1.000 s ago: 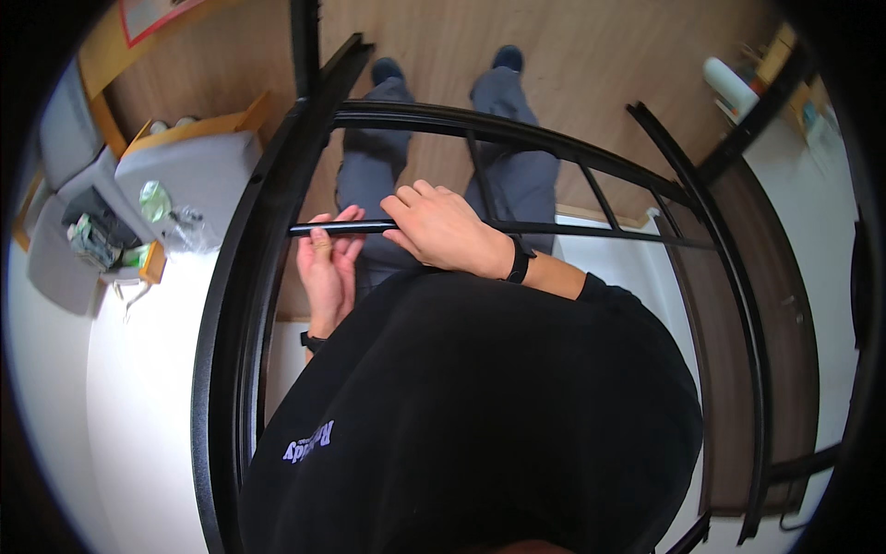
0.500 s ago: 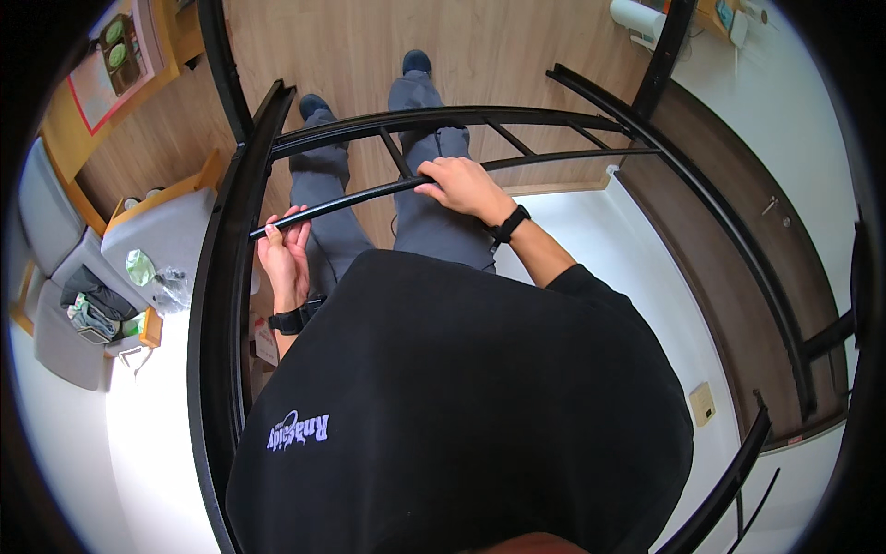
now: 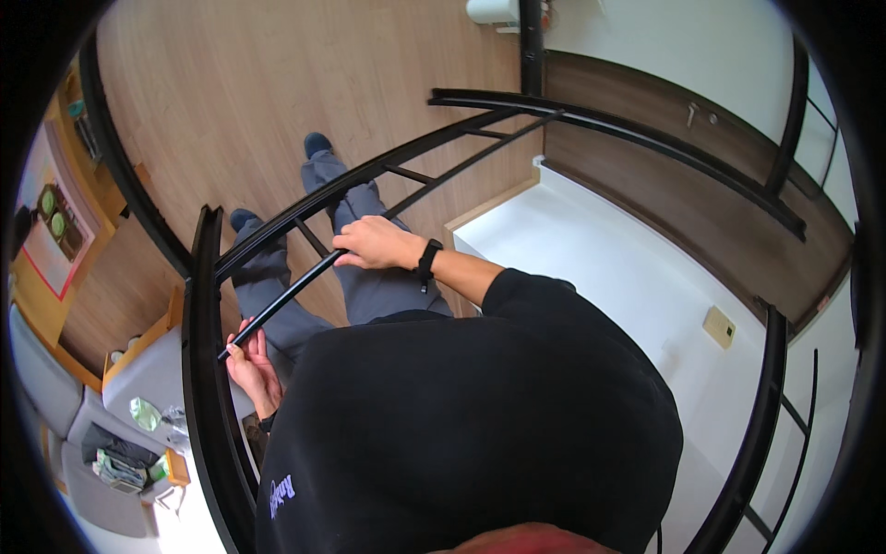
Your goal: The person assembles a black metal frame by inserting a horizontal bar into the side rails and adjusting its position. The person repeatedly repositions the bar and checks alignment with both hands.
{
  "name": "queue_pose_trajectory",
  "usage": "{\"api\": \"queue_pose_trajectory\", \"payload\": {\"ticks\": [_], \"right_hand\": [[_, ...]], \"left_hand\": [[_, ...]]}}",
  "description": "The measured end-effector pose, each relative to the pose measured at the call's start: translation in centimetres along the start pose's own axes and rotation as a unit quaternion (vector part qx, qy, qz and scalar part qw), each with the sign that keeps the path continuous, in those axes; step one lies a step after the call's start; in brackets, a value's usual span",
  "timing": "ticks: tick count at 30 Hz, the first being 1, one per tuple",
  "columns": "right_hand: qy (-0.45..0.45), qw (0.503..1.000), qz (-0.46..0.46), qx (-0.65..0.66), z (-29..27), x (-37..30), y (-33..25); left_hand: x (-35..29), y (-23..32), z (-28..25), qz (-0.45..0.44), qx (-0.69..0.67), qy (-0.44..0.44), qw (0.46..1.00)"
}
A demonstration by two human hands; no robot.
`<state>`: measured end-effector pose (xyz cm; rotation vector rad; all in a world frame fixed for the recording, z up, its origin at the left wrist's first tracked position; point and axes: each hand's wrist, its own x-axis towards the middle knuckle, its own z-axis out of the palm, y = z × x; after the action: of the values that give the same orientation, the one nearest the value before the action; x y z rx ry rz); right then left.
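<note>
A slim black metal tube (image 3: pixel 290 294) runs slantwise in front of my body, joined by short struts to a thicker black rail (image 3: pixel 343 183). My right hand (image 3: pixel 378 243) is closed over the tube beside one of the struts. At the tube's near left end, my left hand (image 3: pixel 253 367) pinches it between thumb and fingers, palm turned upward. That end lies close to a long black side rail (image 3: pixel 205 406); whether they touch, I cannot tell. A second side rail (image 3: pixel 637 138) crosses the far end of the strutted piece.
Black uprights stand at the left (image 3: pixel 129 175) and far side (image 3: pixel 531 55). Behind me on the right is another curved black rail (image 3: pixel 752 425). Grey cushioned seats (image 3: pixel 101 489) holding bags and a wooden table (image 3: pixel 88 198) are at left. A brown door (image 3: pixel 637 102) lies to the right.
The view has turned, so the strutted piece now slants from lower left to upper right. Both hands keep their hold on the tube.
</note>
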<state>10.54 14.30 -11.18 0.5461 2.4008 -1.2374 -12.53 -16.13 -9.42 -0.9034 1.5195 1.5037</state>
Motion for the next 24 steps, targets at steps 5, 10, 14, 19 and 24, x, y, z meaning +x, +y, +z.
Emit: {"api": "queue_pose_trajectory", "payload": {"ticks": [5,10,14,19,24], "right_hand": [[-0.019,1.0,0.003,0.008,-0.3,0.1,-0.1],[-0.02,1.0,-0.002,0.016,0.1,0.2,0.3],[0.047,0.997,-0.054,-0.015,0.4,0.3,1.0],[0.051,0.997,-0.058,-0.014,0.5,0.4,1.3],[0.036,0.999,-0.04,-0.001,0.2,0.5,1.3]], "left_hand": [[0.3,0.0,-0.6,-0.004,-0.014,-0.016,1.0],[0.3,-0.1,-1.0,-0.007,-0.027,-0.01,1.0],[0.2,-0.1,-1.0,-0.021,-0.014,-0.003,1.0],[0.0,-0.1,-0.8,-0.024,-0.008,-0.004,1.0],[-0.2,0.0,-0.5,-0.022,-0.028,0.0,0.999]]}}
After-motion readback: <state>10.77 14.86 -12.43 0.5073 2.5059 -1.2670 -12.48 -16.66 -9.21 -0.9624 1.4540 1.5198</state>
